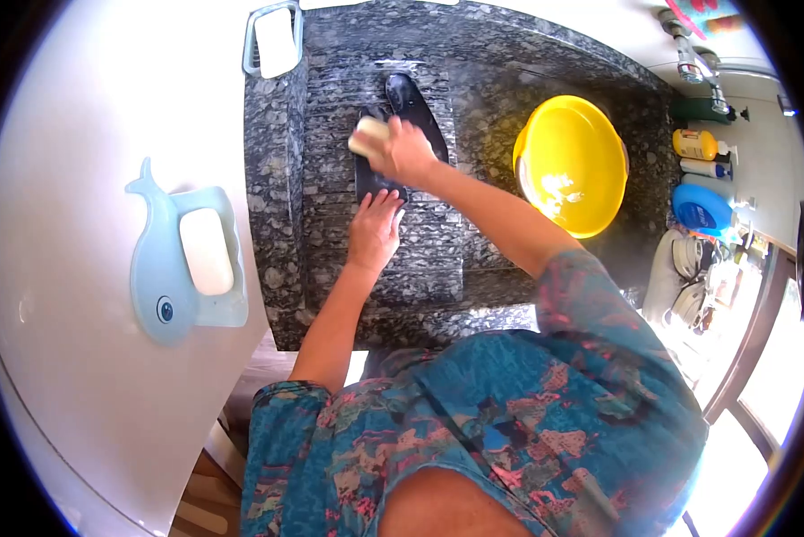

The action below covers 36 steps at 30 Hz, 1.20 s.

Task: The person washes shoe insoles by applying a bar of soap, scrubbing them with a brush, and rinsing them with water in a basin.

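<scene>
The near black sole [367,179] lay flat on the ridged stone surface [429,264], with its near end under the left hand [375,237]. It looked thin and light, so it would likely be easy to lift. It seemed a bit bendy, like rubber, and not likely to break. If it was wet, it could slide, so the best place to hold it was probably the near end, pressed down flat. The left grip did just that: its fingers were stretched out on top and did not curl around anything. The right hand [405,157] had its fingers wrapped around a pale bar [367,139], only as wide apart as the bar needed. The bar looked like soap, but it was too blurry to be sure. It was over the sole's far part, and no one could tell if they touched. The bar might get slippery, so holding its sides seemed safest. Another black sole [422,116] lay just beside the first one.
</scene>
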Motion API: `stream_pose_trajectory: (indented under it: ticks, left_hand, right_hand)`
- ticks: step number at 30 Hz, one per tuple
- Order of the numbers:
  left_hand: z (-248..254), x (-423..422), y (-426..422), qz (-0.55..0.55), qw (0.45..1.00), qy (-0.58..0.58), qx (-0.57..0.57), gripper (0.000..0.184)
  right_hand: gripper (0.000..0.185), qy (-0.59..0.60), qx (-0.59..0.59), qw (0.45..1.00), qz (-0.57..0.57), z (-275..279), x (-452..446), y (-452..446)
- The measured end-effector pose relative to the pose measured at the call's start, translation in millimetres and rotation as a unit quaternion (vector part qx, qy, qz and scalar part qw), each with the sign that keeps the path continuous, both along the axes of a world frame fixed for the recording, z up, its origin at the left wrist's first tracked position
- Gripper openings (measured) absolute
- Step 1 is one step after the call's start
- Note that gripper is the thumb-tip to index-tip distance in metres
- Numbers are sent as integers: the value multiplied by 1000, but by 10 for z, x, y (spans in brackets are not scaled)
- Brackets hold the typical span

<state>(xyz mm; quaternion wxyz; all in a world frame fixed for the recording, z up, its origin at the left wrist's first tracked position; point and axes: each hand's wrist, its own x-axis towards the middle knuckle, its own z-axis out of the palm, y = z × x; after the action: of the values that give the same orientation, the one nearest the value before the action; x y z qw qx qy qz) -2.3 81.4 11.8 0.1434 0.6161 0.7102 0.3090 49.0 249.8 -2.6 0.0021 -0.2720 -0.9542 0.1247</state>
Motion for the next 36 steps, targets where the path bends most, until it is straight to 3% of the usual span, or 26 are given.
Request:
stream_pose_trajectory:
  ticks: [2, 3, 6, 10, 12, 15, 18, 21, 26, 30, 33, 36]
  left_hand:
    - [-3, 16, -27, 2, 1000, -2, -5, 22]
    - [23, 18, -22, -2, 1000, 0, -3, 22]
    - [-40, 30, -9, -4, 1000, 11, 3, 22]
    - [-30, 33, 15, 4, 1000, 12, 1, 24]
    - [6, 28, 50, 3, 1000, -8, -16, 24]
    - [61, 32, 73, 4, 999, -20, -30, 23]
    - [-12, 91, 9, 8, 1000, 5, -7, 22]
    - [-15, 89, 19, 13, 1000, 9, -11, 23]
    - [135, 86, 90, 29, 995, -26, -93, 24]
    - [20, 145, 29, 15, 1000, 23, -15, 25]
    - [54, 143, 30, 22, 999, 22, -18, 22]
    - [120, 128, 42, 2, 999, 17, -44, 21]
  right_hand:
    - [65, -13, -8, 999, 47, -25, 153, -154]
    - [69, 18, 41, 998, 44, -88, 153, -85]
    - [65, 47, 67, 995, -53, -295, -266, 339]
    - [60, 10, -18, 996, -86, -98, -298, 239]
    - [62, -54, -84, 994, -33, 102, -35, 8]
    - [65, -11, -14, 999, 32, 17, 105, -56]
    - [63, 29, 12, 996, -89, -239, -386, 391]
    - [60, 12, -41, 990, -132, -249, -527, 449]
    - [59, -108, -88, 989, 48, 352, 38, -129]
    - [56, -5, -16, 999, -32, -34, -273, 212]
    - [54, -61, -84, 990, -95, -91, -726, 575]
    - [55, 26, -260, 958, -121, 265, -568, 757]
